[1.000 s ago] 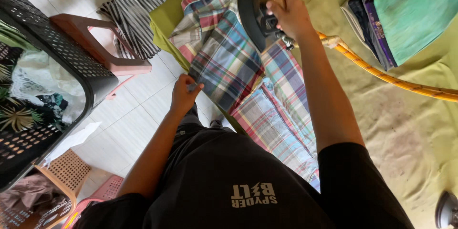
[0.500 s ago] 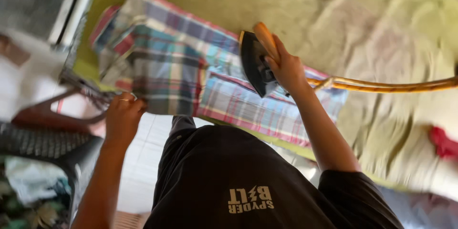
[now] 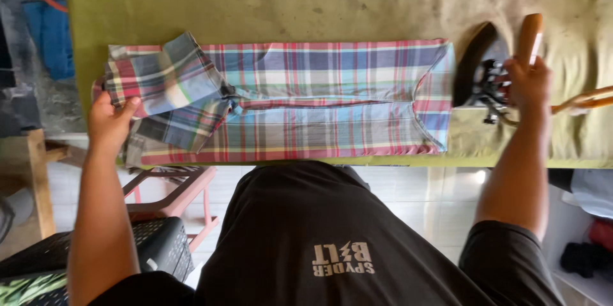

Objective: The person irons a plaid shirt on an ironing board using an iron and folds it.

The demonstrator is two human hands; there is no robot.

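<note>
Plaid cotton shirt, blue/red/white check, lies flat across centre frame on an olive-green padded ironing cloth, long axis left to right. Its near edge runs along the table's front edge. One sleeve is folded back over the body at left, bunched and wrinkled; the rest of the shirt looks smooth.

Left hand, left of frame, lies on the shirt's left end at the folded sleeve, thumb on top of the fabric; whether the fingers are pinching it, can't tell.

Right hand, right of frame, is clenched around the wooden handle of a dark metal clothes iron. The iron sits on the green cloth just beside the shirt's right end, tipped so its dark soleplate faces the shirt. A yellow-orange cord runs off the right edge from the iron.

Lower left, below table level: pink stool frame, black perforated plastic laundry basket. Blue object on the floor, upper left.
</note>
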